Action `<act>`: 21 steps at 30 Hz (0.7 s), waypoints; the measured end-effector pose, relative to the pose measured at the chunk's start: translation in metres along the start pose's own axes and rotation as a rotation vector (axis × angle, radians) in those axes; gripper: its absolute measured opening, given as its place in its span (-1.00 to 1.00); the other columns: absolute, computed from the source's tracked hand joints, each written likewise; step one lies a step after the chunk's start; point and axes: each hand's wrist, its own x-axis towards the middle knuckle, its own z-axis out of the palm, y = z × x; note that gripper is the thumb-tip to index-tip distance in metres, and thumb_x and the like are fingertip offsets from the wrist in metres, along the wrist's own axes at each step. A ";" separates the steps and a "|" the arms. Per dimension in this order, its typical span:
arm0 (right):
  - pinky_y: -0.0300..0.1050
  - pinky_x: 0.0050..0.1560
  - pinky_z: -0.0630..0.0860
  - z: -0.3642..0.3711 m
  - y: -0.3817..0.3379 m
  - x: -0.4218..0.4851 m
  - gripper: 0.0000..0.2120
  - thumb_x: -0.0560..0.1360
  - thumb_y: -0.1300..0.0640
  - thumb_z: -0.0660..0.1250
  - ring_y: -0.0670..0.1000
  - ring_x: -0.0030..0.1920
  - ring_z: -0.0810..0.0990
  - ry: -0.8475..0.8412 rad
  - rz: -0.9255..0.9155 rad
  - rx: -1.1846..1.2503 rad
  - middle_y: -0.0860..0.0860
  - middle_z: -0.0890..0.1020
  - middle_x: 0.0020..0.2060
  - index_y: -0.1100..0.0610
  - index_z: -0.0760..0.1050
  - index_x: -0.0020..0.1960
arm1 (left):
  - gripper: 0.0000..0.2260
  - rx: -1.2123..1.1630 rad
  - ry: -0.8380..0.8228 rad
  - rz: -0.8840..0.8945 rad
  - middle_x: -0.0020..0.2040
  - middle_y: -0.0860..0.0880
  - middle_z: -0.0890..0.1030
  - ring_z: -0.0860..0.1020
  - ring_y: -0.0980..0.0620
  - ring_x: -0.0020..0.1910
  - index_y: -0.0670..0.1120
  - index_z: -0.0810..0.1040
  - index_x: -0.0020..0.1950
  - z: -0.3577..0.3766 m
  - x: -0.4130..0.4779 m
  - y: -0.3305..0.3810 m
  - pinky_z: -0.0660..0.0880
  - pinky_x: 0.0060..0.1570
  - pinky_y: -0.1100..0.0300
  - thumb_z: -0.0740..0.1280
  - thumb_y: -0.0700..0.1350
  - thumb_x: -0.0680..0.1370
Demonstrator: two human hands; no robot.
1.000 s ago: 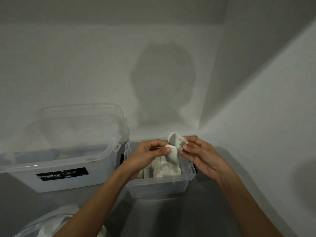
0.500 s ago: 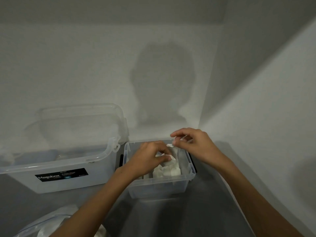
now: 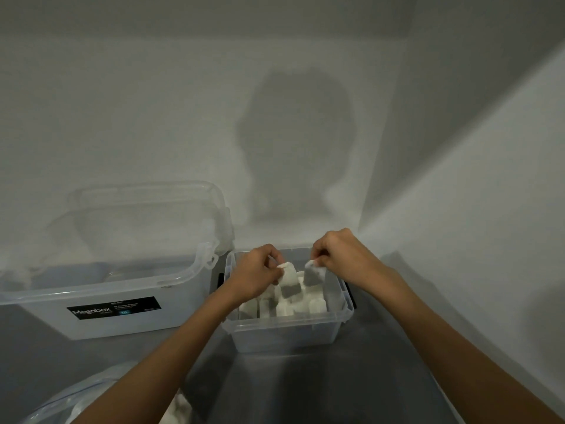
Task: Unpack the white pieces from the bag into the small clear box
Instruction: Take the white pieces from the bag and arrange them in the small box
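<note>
The small clear box [image 3: 287, 333] stands on the grey floor in front of me, holding several white pieces [image 3: 286, 307]. Both hands hover over its open top. My left hand [image 3: 256, 273] pinches one white piece [image 3: 289, 281] by its upper edge, so it hangs down into the box. My right hand [image 3: 339, 255] pinches a second white piece [image 3: 314, 275] the same way, just right of the first. The clear plastic bag [image 3: 73, 402] with more white pieces lies at the lower left, partly behind my left forearm.
A large clear Megabox bin [image 3: 101, 289] with its lid leaning behind it stands to the left of the small box. White walls meet in a corner behind and close in along the right side.
Both hands have dropped from above the box to its opening. The pieces they held together are now apart, one hanging from each hand.
</note>
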 end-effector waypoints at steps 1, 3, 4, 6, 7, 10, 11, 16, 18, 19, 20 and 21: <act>-0.14 -0.07 0.58 0.004 -0.001 0.002 -0.89 0.49 0.29 0.36 0.00 -0.14 0.62 -0.043 0.007 -0.021 0.06 0.66 -0.13 0.17 0.66 -0.09 | -0.88 0.022 -0.042 -0.010 -0.26 -0.05 0.62 0.60 0.08 -0.31 -0.13 0.52 0.01 0.002 0.002 -0.002 0.60 -0.18 0.12 0.36 -0.28 0.50; -0.12 -0.07 0.59 0.013 -0.004 0.007 -0.91 0.47 0.30 0.37 0.02 -0.15 0.61 -0.154 0.021 -0.040 0.09 0.65 -0.11 0.18 0.65 -0.10 | -0.86 0.096 -0.129 -0.015 -0.25 -0.04 0.61 0.61 0.10 -0.34 -0.11 0.51 0.05 0.005 0.006 -0.005 0.56 -0.24 0.23 0.34 -0.27 0.52; -0.08 -0.04 0.59 0.018 -0.005 0.009 -0.90 0.46 0.31 0.37 0.02 -0.14 0.60 -0.215 0.022 -0.042 0.11 0.66 -0.11 0.20 0.65 -0.11 | -0.87 0.132 -0.167 -0.023 -0.23 -0.04 0.61 0.62 0.10 -0.33 -0.09 0.52 0.03 0.007 0.010 -0.007 0.57 -0.22 0.24 0.34 -0.26 0.52; -0.02 -0.01 0.59 0.031 -0.008 0.014 -0.88 0.45 0.37 0.33 0.07 -0.10 0.61 -0.327 0.030 -0.053 0.16 0.67 -0.13 0.28 0.64 -0.09 | -0.89 0.211 -0.255 -0.054 -0.23 -0.02 0.61 0.62 0.10 -0.33 -0.06 0.54 -0.03 0.011 0.016 -0.011 0.57 -0.22 0.26 0.36 -0.25 0.51; 0.02 -0.02 0.60 0.039 -0.009 0.016 -0.87 0.45 0.39 0.30 0.12 -0.09 0.63 -0.366 0.039 -0.058 0.19 0.66 -0.12 0.33 0.62 -0.08 | -0.89 0.245 -0.305 -0.078 -0.25 0.00 0.60 0.61 0.12 -0.34 -0.06 0.54 -0.06 0.014 0.020 -0.013 0.56 -0.27 0.31 0.37 -0.25 0.51; 0.06 -0.01 0.60 0.059 -0.010 0.022 -0.86 0.45 0.43 0.28 0.19 -0.08 0.64 -0.411 0.056 -0.095 0.23 0.65 -0.08 0.34 0.58 -0.05 | -0.90 0.332 -0.410 -0.156 -0.30 0.06 0.56 0.58 0.14 -0.36 -0.09 0.57 -0.03 0.024 0.027 -0.018 0.45 -0.44 0.47 0.38 -0.27 0.51; 0.04 -0.01 0.59 0.065 -0.010 0.024 -0.85 0.45 0.43 0.29 0.19 -0.07 0.64 -0.418 0.064 -0.110 0.23 0.64 -0.05 0.33 0.58 -0.02 | -0.89 0.369 -0.413 -0.170 -0.29 0.05 0.56 0.58 0.12 -0.34 -0.12 0.59 0.00 0.028 0.029 -0.021 0.45 -0.44 0.48 0.38 -0.27 0.51; -0.08 -0.16 0.44 0.085 -0.004 0.029 -0.82 0.49 0.41 0.27 0.20 -0.06 0.61 -0.412 0.111 -0.172 0.23 0.59 0.02 0.31 0.55 0.06 | -0.76 0.504 -0.377 -0.216 0.06 -0.18 0.62 0.63 -0.12 0.01 -0.22 0.59 0.12 0.045 0.034 -0.039 0.58 0.08 0.06 0.43 -0.29 0.46; -0.06 -0.14 0.46 0.091 -0.002 0.030 -0.84 0.50 0.40 0.26 0.18 -0.13 0.57 -0.416 0.128 -0.182 0.22 0.59 0.02 0.30 0.54 0.05 | -0.73 0.548 -0.360 -0.207 0.09 -0.18 0.61 0.63 -0.12 0.03 -0.21 0.58 0.14 0.049 0.035 -0.045 0.56 0.12 0.03 0.44 -0.27 0.45; -0.04 -0.11 0.48 0.094 0.000 0.030 -0.84 0.50 0.39 0.25 0.18 -0.13 0.57 -0.417 0.133 -0.183 0.21 0.59 0.02 0.29 0.54 0.04 | -0.73 0.559 -0.351 -0.201 0.09 -0.18 0.62 0.63 -0.11 0.03 -0.20 0.58 0.14 0.051 0.035 -0.047 0.55 0.13 0.02 0.44 -0.27 0.45; -0.03 -0.09 0.49 0.096 0.001 0.030 -0.85 0.51 0.38 0.25 0.19 -0.10 0.59 -0.417 0.138 -0.182 0.21 0.60 0.01 0.28 0.54 0.04 | -0.72 0.562 -0.344 -0.196 0.10 -0.17 0.62 0.63 -0.11 0.04 -0.18 0.57 0.16 0.053 0.035 -0.048 0.55 0.14 0.01 0.44 -0.27 0.45; -0.03 -0.07 0.51 0.098 0.002 0.031 -0.85 0.52 0.37 0.24 0.19 -0.08 0.60 -0.414 0.144 -0.176 0.20 0.60 0.00 0.28 0.54 0.03 | -0.71 0.562 -0.344 -0.192 0.11 -0.17 0.61 0.62 -0.11 0.06 -0.18 0.56 0.18 0.054 0.035 -0.049 0.53 0.16 0.01 0.42 -0.26 0.47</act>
